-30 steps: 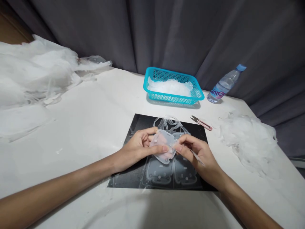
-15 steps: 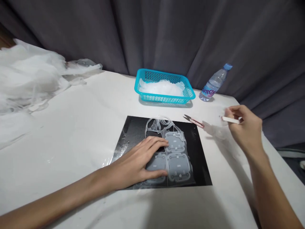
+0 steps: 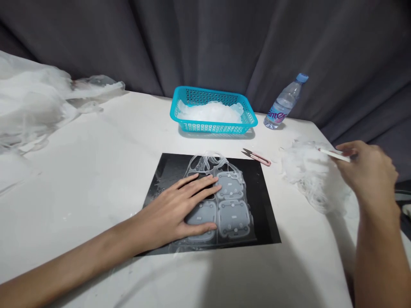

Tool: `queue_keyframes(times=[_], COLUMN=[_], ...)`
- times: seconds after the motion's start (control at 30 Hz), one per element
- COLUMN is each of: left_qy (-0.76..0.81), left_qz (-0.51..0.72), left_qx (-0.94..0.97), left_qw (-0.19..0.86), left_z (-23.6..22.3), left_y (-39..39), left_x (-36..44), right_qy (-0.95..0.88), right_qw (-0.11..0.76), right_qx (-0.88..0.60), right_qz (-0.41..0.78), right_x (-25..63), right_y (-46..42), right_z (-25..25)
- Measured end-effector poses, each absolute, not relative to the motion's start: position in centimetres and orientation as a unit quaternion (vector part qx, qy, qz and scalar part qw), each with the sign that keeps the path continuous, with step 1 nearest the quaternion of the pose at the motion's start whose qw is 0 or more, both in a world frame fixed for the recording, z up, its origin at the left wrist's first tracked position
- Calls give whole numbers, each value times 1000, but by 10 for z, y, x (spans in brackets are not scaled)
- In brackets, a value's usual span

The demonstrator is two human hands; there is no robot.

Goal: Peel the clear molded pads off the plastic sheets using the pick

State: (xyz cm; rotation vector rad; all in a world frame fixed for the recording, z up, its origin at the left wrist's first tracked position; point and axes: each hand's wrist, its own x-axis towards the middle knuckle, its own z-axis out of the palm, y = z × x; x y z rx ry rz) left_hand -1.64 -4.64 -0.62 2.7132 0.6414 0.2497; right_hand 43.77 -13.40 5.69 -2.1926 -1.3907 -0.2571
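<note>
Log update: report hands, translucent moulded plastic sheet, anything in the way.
Left hand spread over sheet, hiding part. Right hand gripping slim white tool. Sheet on black rectangular mat.

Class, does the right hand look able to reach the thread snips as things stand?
Probably yes: the thread snips lie uncovered, with only whitish scraps between them and the right hand, though the slim white tool it holds may hinder.
</note>
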Motion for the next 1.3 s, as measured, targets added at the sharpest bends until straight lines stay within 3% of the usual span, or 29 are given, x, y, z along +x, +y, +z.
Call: queue_keyframes(times=[0.1,0.2,0.3,0.43,0.57,0.83,1.3], left_qy=[210,206,214,229,239,289,217], left_qz=[90,103,97,77,82,86,217], left_qx=[958,955,954,954,952,941,943], left_qw=[174,187,188,180,175,151,131], left_z=[-3,1,4,6,4,15,-8], left_y=[-42,-39,-37,-35,-33,-31,-38], left_x=[-18,-20,-22,-25,-29,-35,4], right_qy=[-505,-581,-636,-673,-715,-696,-734], right_qw=[303,303,339,401,371,324,324], right_qx=[-780,-725,-676,-620,-561,-530,-483], right_qz=[-212,-215,-154,51,191,360,349], right_x=[406,374,344,302,271,247,243], right_y=[-130,-122,-116,-115,-118,-121,-107], right_z=[66,70,62,43,32,19,9])
